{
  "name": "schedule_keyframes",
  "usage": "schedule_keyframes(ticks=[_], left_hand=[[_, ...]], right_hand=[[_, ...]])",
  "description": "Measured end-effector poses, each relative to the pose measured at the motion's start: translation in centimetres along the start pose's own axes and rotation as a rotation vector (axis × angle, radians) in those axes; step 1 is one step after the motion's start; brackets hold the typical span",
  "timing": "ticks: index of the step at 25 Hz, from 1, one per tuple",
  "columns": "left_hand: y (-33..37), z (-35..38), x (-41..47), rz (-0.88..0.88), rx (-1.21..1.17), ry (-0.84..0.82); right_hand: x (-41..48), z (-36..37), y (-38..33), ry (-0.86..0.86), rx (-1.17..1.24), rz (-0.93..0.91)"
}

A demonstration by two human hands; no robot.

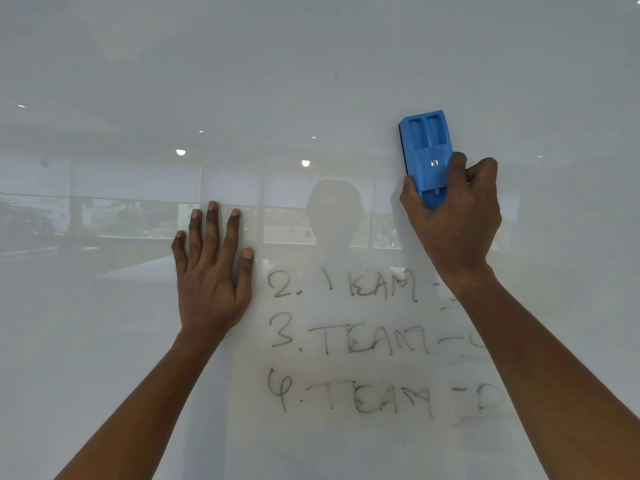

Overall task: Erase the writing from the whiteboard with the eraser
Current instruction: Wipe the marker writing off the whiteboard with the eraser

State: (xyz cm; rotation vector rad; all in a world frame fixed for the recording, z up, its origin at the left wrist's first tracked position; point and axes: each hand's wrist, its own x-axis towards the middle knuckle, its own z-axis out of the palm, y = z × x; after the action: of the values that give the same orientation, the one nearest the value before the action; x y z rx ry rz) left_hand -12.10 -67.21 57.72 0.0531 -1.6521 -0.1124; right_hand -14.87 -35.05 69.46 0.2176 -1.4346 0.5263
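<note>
A glossy whiteboard point(311, 81) fills the view. Three lines of grey handwriting point(349, 341) sit at lower centre, numbered 2, 3 and 4, each reading TEAM; the top of the T in line 2 is gone. My right hand point(453, 216) grips a blue plastic eraser point(427, 150), its dark pad against the board just above and right of line 2. My right forearm hides the ends of the lines. Left of the writing, my left hand point(211, 268) rests flat on the board with fingers straight and spread.
The board reflects ceiling lights point(305, 163), windows and the silhouette of a person point(334, 216). A small dark speck point(336, 77) marks the board's upper middle. No frame edge or tray is in view.
</note>
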Motion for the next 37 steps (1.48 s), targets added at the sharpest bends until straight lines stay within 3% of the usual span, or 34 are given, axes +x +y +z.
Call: schedule_keyframes(ticks=[18, 20, 24, 28, 30, 35, 37], left_hand=[[0.4, -0.2, -0.1, 0.003, 0.028, 0.003], [0.4, -0.2, -0.1, 0.003, 0.026, 0.002], [0.0, -0.2, 0.1, 0.008, 0.004, -0.019], [-0.1, -0.3, 0.0, -0.002, -0.001, -0.009], [0.0, -0.3, 0.0, 0.002, -0.015, -0.011], [0.2, -0.1, 0.0, -0.001, -0.003, 0.009], [0.2, -0.1, 0.0, -0.002, 0.001, 0.005]], right_hand=[[-2.2, 0.3, -2.2, -0.012, -0.009, 0.105], [-5.8, 0.6, -4.7, -0.076, 0.041, 0.007], [-17.2, 0.3, -9.2, -0.328, 0.113, -0.374], [-19.9, 0.1, -8.5, -0.318, 0.044, -0.426], [-17.8, -0.2, -6.7, -0.275, 0.029, -0.349], [-12.9, -0.4, -4.3, -0.063, -0.01, 0.144], [-14.4, -0.2, -6.5, -0.132, 0.064, 0.113]])
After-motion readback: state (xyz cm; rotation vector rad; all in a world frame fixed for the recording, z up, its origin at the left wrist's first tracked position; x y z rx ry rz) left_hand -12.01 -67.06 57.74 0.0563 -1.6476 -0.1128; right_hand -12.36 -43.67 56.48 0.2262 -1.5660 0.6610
